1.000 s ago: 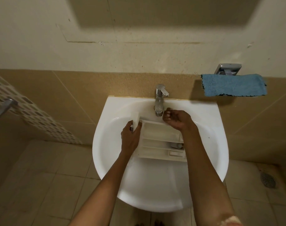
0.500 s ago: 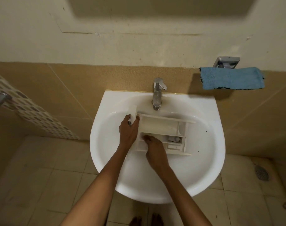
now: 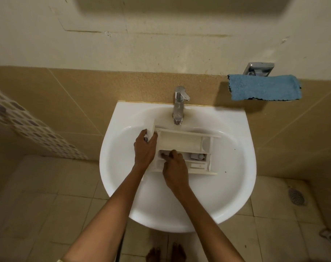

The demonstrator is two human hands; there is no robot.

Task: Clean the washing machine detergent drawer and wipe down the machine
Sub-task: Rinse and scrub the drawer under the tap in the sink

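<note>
The white detergent drawer (image 3: 181,142) lies across the bowl of the white sink (image 3: 227,186), its front panel at the left end. My left hand (image 3: 144,148) grips that left end by the panel. My right hand (image 3: 175,171) holds nothing; its fingertips reach into the drawer's near-left compartment and rest on the bottom. A small insert piece (image 3: 197,156) sits in the near compartment to the right of my fingers. The chrome tap (image 3: 178,105) stands just behind the drawer; no water stream shows.
A blue cloth (image 3: 263,87) hangs on a chrome holder (image 3: 259,68) on the wall at the right. A floor drain (image 3: 296,196) lies at the lower right. A patterned tile band (image 3: 34,127) runs down the left wall. My bare feet (image 3: 165,253) show under the sink.
My right hand left the tap, came down to the drawer's near side and pushed its fingers into the near-left compartment. My left hand kept its grip on the drawer's end.
</note>
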